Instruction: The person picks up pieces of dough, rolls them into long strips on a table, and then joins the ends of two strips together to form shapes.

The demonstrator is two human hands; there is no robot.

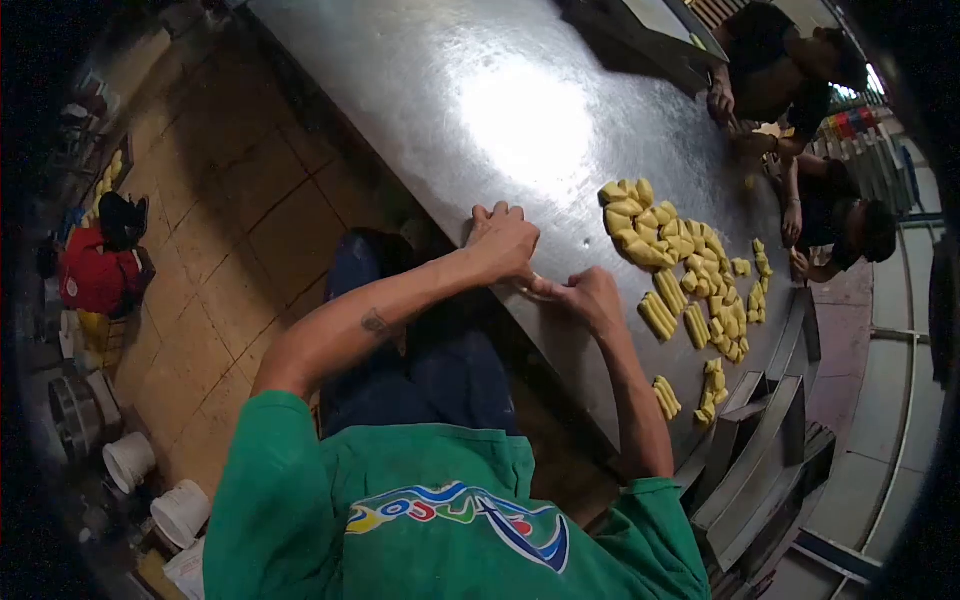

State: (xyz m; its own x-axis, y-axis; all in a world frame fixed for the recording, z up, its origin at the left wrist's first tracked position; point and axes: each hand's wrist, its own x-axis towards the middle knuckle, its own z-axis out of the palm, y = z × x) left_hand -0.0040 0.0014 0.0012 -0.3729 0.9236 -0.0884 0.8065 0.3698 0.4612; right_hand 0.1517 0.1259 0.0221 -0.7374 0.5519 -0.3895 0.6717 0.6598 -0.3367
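Note:
My left hand (503,243) is at the near edge of the metal table (420,120), its fingers curled and pressed down. Right beside it, my right hand (592,298) is closed, its thumb and fingers pointing toward the left hand. A small pale bit shows between the two hands, too hidden to name. To the right of the hands lie many yellow dough pieces (640,245) in a heap. Short ridged dough rolls (657,315) lie in groups closer to my right forearm.
Metal trays (750,470) stand stacked at the lower right. Two people (780,80) work at the table's far side. Another person in red (95,270) is at the far left, above white buckets (130,460) on the tiled floor (240,270). A bright glare covers part of the tabletop.

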